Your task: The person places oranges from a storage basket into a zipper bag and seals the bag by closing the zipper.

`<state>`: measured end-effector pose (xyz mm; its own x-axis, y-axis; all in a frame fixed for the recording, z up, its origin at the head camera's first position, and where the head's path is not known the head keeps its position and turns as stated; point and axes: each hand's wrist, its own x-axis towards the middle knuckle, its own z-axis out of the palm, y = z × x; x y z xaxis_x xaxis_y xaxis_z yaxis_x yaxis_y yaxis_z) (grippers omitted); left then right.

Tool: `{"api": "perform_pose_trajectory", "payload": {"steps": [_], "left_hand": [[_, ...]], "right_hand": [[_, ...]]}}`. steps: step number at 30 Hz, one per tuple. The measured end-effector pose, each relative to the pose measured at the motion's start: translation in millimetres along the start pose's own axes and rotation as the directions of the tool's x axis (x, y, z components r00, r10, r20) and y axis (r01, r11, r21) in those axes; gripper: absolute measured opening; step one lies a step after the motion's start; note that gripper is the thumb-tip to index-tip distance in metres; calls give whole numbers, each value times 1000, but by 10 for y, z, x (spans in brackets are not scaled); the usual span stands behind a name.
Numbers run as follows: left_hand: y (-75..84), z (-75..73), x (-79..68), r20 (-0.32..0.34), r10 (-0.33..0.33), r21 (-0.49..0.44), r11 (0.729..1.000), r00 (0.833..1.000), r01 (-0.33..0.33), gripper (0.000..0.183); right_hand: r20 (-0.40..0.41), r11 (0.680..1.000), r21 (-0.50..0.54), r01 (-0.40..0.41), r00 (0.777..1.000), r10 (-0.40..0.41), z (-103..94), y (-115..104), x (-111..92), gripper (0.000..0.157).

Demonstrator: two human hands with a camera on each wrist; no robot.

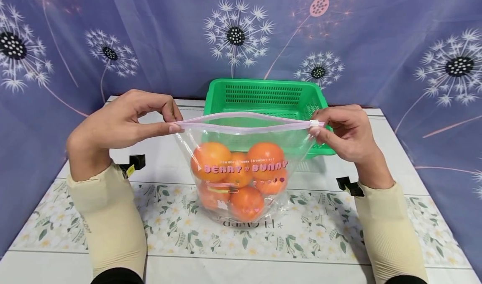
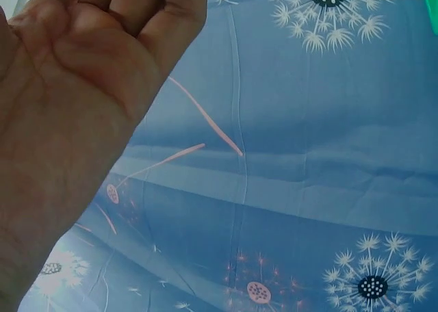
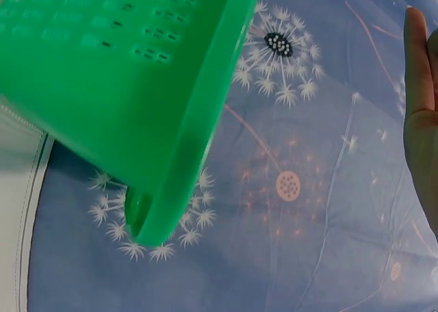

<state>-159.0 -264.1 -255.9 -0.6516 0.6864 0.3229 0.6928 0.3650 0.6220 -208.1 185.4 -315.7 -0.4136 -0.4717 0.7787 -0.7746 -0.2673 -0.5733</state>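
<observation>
A clear zip bag [image 1: 244, 150] with a pink zip edge and printed lettering stands in the middle of the table. Several orange round fruits [image 1: 246, 202], which look like oranges, sit inside it. The bag's mouth gapes slightly between the two hands. My left hand [image 1: 124, 118] pinches the left end of the zip edge between thumb and finger. At the right end, beside the white slider [image 1: 314, 123], my right hand [image 1: 344, 129] pinches the bag. The wrist views show only parts of the left hand [image 2: 89, 86] and right hand [image 3: 421, 120], without the bag.
Right behind the bag is a green perforated basket [image 1: 263, 95]. A floral cloth strip [image 1: 169, 229] runs across the white table [image 1: 226, 271]. Blue curtains [image 1: 162, 33] with dandelion prints enclose the back and sides.
</observation>
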Motion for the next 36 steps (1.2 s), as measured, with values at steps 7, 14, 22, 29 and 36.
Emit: {"api": "perform_pose_trajectory", "payload": {"steps": [7, 14, 22, 29, 36], "left_hand": [[4, -20, -24, 12, -34, 25, 999, 999, 33, 23], [-22, -7, -32, 43, -43, -32, 998, 998, 45, 26], [-58, -43, -63, 55, -73, -5, 997, 996, 74, 24], [-49, -30, -51, 52, -117, 28, 993, 992, 116, 24], [-52, -7, 3, 69, -158, 0, 987, 985, 158, 14]], "right_hand": [[65, 998, 52, -19, 998, 15, -57, 2, 4, 17], [97, 997, 69, -31, 995, 25, -49, 11, 25, 18], [119, 998, 37, -49, 992, 44, -76, 4, 28, 17], [131, 998, 42, -55, 990, 49, -82, 18, 21, 19], [137, 997, 52, -48, 990, 41, -79, 35, 9, 21]]}}
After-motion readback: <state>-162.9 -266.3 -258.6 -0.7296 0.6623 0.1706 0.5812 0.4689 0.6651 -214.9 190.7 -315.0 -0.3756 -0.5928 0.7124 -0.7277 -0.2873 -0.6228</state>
